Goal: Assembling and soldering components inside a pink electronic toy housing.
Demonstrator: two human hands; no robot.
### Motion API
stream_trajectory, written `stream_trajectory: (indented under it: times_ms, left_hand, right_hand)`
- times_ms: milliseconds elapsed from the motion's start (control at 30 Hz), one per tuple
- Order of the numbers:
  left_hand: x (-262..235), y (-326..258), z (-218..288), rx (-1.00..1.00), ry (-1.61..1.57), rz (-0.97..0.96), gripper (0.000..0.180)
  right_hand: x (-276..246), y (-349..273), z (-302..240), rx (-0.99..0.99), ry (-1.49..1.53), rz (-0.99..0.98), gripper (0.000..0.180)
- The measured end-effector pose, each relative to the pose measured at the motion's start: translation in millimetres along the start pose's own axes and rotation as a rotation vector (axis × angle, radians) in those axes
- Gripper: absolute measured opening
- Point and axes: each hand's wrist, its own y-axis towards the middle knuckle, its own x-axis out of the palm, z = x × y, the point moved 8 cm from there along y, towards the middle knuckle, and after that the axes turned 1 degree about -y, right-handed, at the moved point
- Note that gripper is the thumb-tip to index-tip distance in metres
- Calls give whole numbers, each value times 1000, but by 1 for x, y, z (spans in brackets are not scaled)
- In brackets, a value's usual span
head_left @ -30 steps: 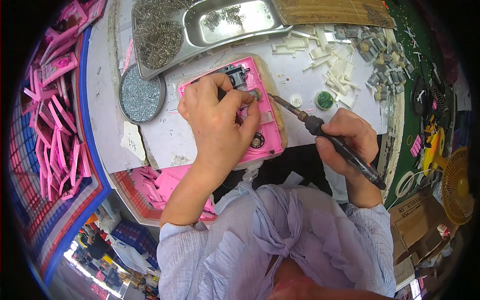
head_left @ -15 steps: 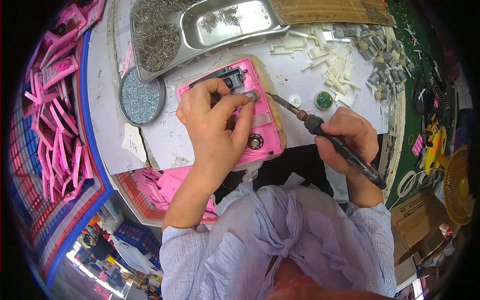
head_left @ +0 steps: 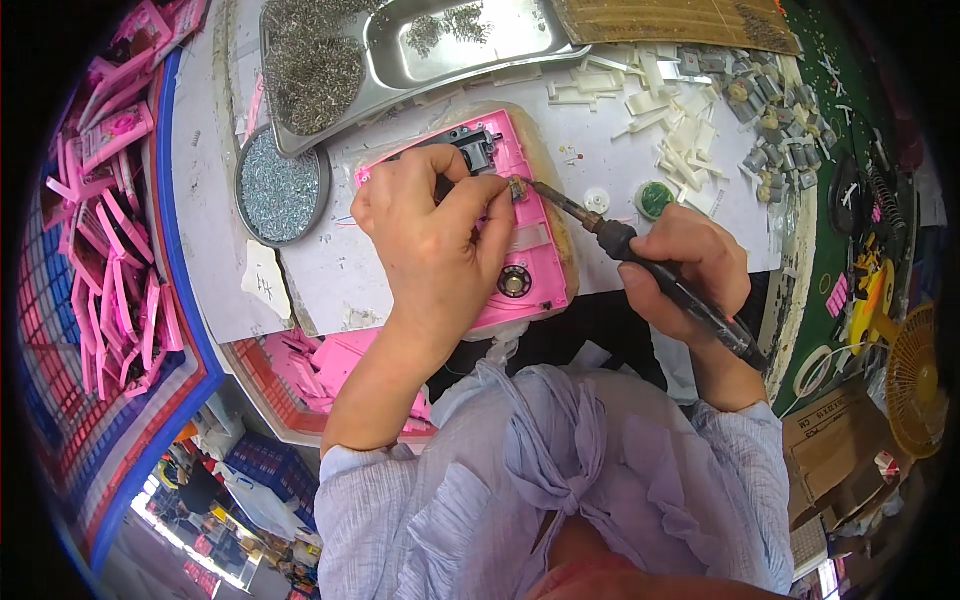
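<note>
"Head view, quick. Right hand (head_left: 702, 260)?"

"Wrapped round the dark handle of a soldering iron (head_left: 617, 241), thumb and fingers closed on it. Aimed up-left, tip close to a small metallic part (head_left: 518, 190). Touching or just beside? Can't tell."

"Left hand (head_left: 425, 228)?"

"Over the pink casing (head_left: 541, 268), back of hand up, thumb and forefinger drawn together just beside that same part. Clamped on it, or on something thin? Can't tell, too small and covered."

"Casing where?"

"On the worktable (head_left: 335, 285), lying on a pale padded block (head_left: 558, 215). Inside: dark mechanism (head_left: 478, 150) near the far edge, round black part (head_left: 515, 282) by the near right corner."

"Around it?"

"Left: round dish (head_left: 288, 242) full of small silvery pieces. Beyond: metal tray (head_left: 520, 40). Right: white disc (head_left: 596, 200), then small round green item (head_left: 655, 200) near the right hand. Farther up: loose white plastic parts (head_left: 650, 103), grey blocky pieces (head_left: 800, 155) beside them. Far left: heaped pink pieces (head_left: 130, 290). Logged."
</note>
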Motion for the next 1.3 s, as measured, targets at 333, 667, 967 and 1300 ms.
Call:
stream_trajectory:
  times_ms: [333,667,967,1300]
  left_hand:
    - [0,0,0,-2,2,-20,14]
    - [-1,0,3,21,5,3,12]
    - [0,1,4,13,28,-12,11]
    - [-6,3,10,52,85,13,15]
  right_hand:
    - [7,2,-2,-23,-3,6,31]
    - [-6,-14,-7,-96,-37,29,31]
    - [-17,-11,-11,-94,-10,67,32]
    - [-17,-5,-18,-102,-39,50,32]
